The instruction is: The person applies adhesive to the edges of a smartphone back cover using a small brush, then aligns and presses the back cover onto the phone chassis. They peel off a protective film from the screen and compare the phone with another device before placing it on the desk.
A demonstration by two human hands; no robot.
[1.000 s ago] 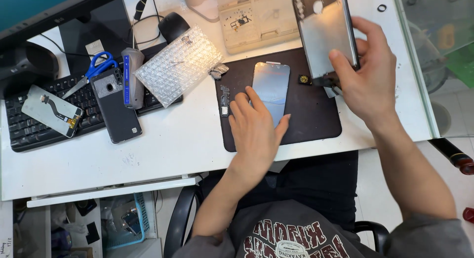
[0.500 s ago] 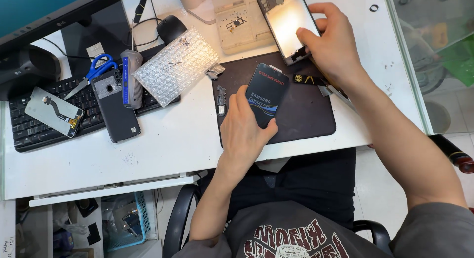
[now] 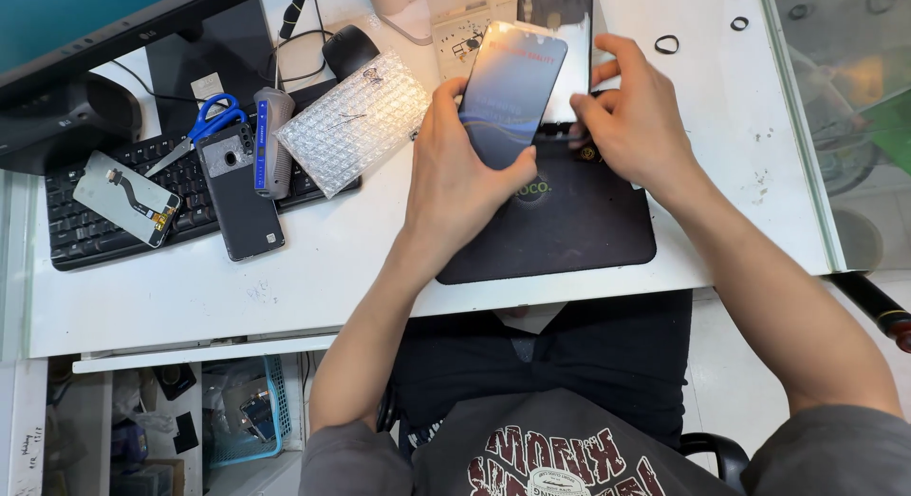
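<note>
The left hand (image 3: 455, 183) has its grip closed on a phone screen panel (image 3: 511, 93), thumb under the lower edge and fingers along the left side, holding it tilted up above the dark work mat (image 3: 560, 225). The panel is a slim rectangle with rounded corners, its glass dark blue and glossy, catching a pale sheen across the middle. The right hand (image 3: 636, 126) pinches the panel's lower right edge with narrow fingertips, and just behind it lies a phone body (image 3: 569, 21), dark and reflective, partly hidden by the panel.

Around the mat the white surface (image 3: 332, 259) is crowded. A sheet of bubble wrap (image 3: 351, 121) lies to the left, beside a grey handheld tool (image 3: 270, 140) with a blue stripe, blue-handled scissors (image 3: 204, 121), and a dark phone back cover (image 3: 239, 187) resting on a black keyboard (image 3: 85, 225). Another loose screen part (image 3: 123, 197) lies on the keys. A monitor (image 3: 85, 21) stands at the far left corner. Two small black rings (image 3: 667, 44) sit near the far edge. A blue basket (image 3: 249, 411) shows on a shelf under the surface.
</note>
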